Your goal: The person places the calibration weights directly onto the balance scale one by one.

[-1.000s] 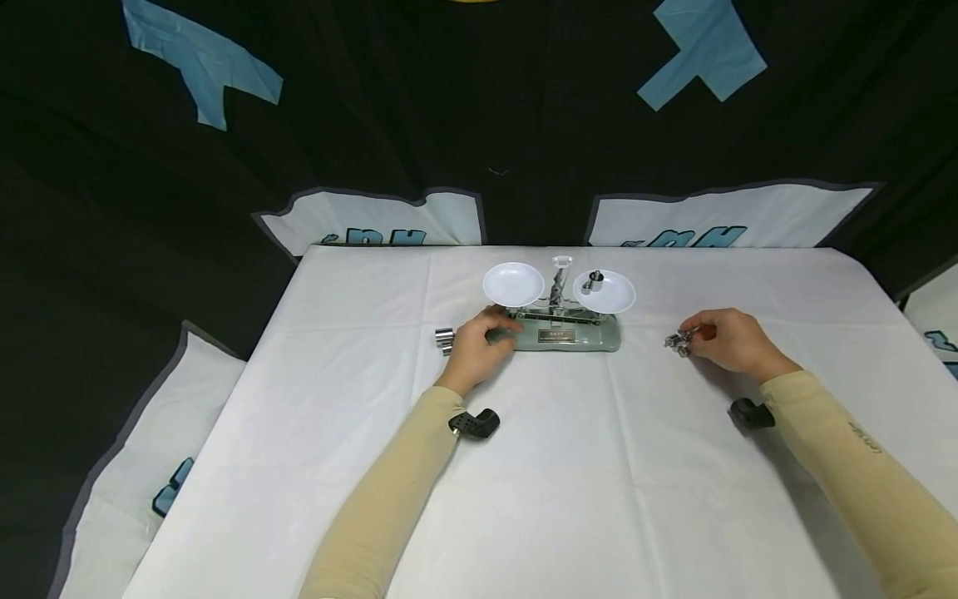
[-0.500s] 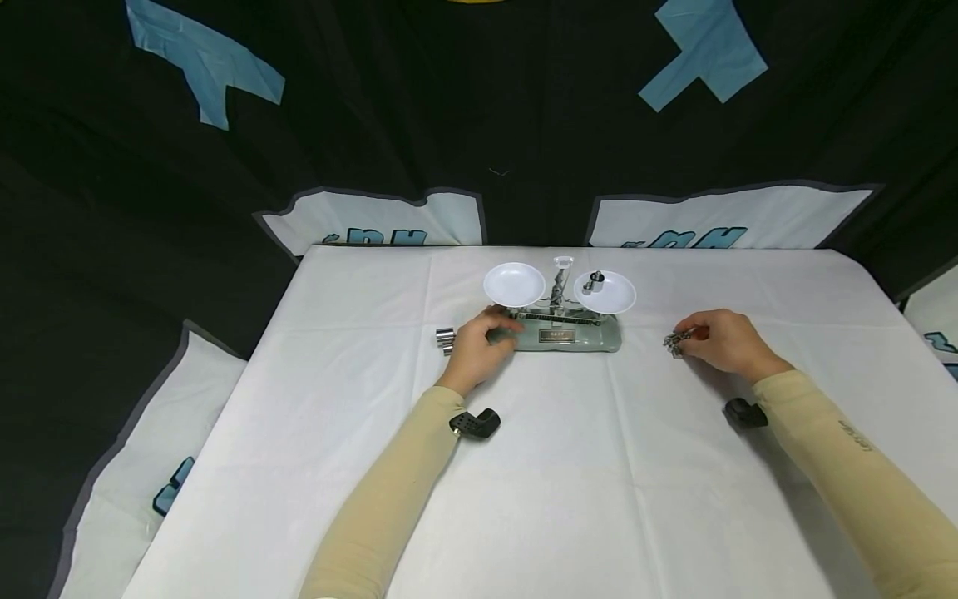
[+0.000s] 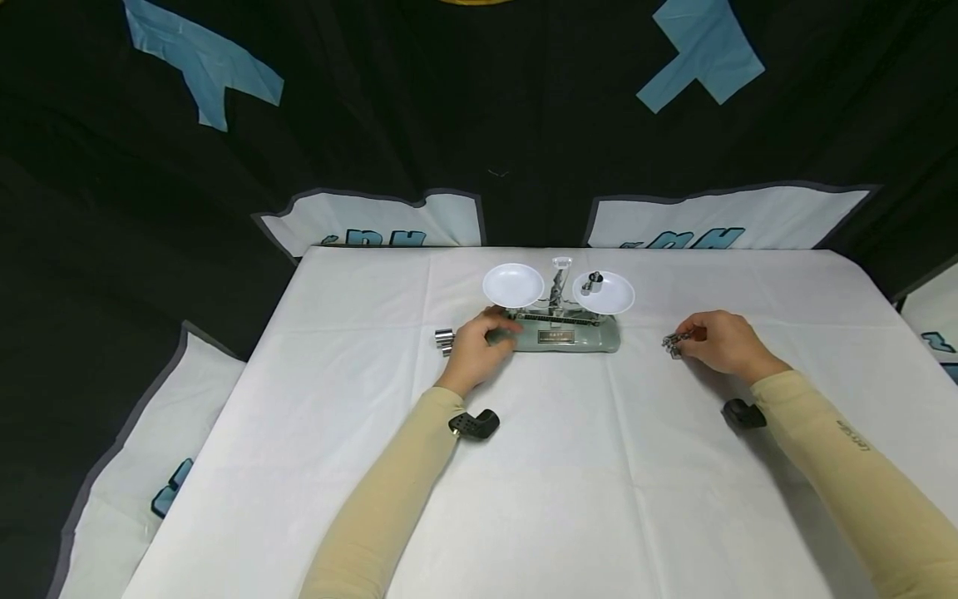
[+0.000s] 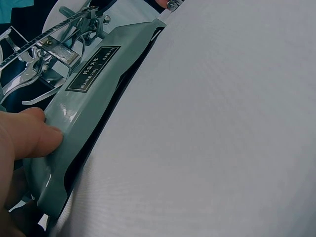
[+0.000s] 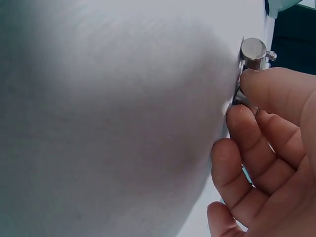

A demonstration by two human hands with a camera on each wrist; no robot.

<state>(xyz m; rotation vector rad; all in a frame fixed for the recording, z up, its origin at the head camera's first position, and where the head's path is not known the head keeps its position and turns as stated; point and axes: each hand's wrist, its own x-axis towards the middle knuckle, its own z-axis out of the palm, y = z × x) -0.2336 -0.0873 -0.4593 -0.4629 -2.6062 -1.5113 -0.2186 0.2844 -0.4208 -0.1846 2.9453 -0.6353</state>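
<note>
A green-based pan balance [image 3: 587, 336] stands near the back of the table in the head view. My left hand [image 3: 479, 345] holds the left end of its base; in the left wrist view the thumb [image 4: 47, 140] lies on the green top face, with the other fingers partly hidden. To the right of the balance, my right hand [image 3: 724, 343] pinches small shiny metal weights [image 3: 674, 343] low over the cloth. One is a short cylinder [image 5: 254, 48] by the thumb in the right wrist view; the fingers hide the others. A few small weights [image 3: 594, 281] stand on the right pan [image 3: 615, 296].
The left pan [image 3: 513, 285] bears nothing. Shiny metal cylinders [image 3: 445, 339] lie just left of my left hand, partly covered by it. A white cloth [image 3: 554, 491] covers the table, and a dark curtain [image 3: 524, 125] hangs behind it.
My right hand has shifted slightly left with the weights, then stayed almost still. My left hand and the balance have not moved.
</note>
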